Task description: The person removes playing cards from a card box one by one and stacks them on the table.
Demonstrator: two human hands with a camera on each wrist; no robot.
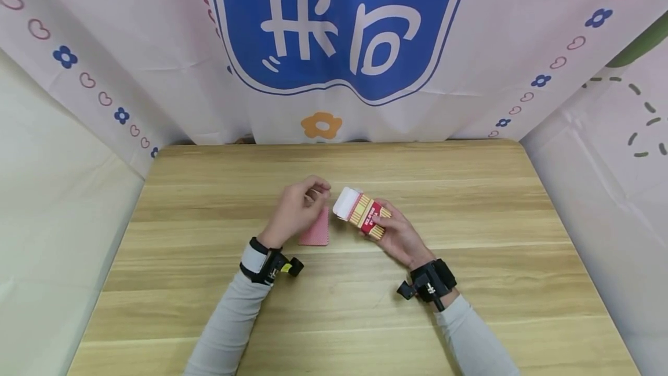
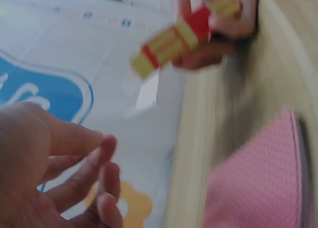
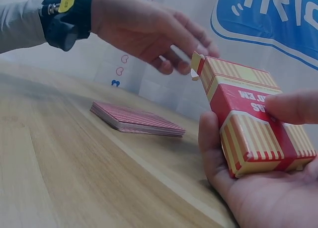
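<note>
Three pale cloth panels enclose the scene: one at the left, one at the right, and a printed far cloth (image 1: 172, 103) that hangs behind the counter (image 1: 339, 318). Wood-grained and light brown, this counter runs from the near edge of the head view to the foot of that cloth. Across the far cloth spreads a large blue emblem (image 1: 308, 77) with white characters. From the near side reach two arms in grey sleeves, the left sleeve (image 1: 224, 329) and the right sleeve (image 1: 475, 335). The hands are well apart from the sleeves' near ends but near each other: the left hand (image 1: 289, 213) hovers over the far part of the cards, fingers loosely bent and holding nothing, while the right hand (image 1: 404, 242) grips a carton, thumb on its face and fingers beneath. Each wrist wears a dark strap with a small device, the left strap (image 1: 254, 260) partly white. The carton (image 1: 365, 213), striped yellow and red with a red label, is held tilted just right of the left hand, its end pointing far and left. Smaller, the deck of cards (image 1: 315, 234), pinkish-red on top, lies stacked on the counter, left of the carton. Smallest is the carton's white flap (image 1: 346, 202), folded out at that end.
</note>
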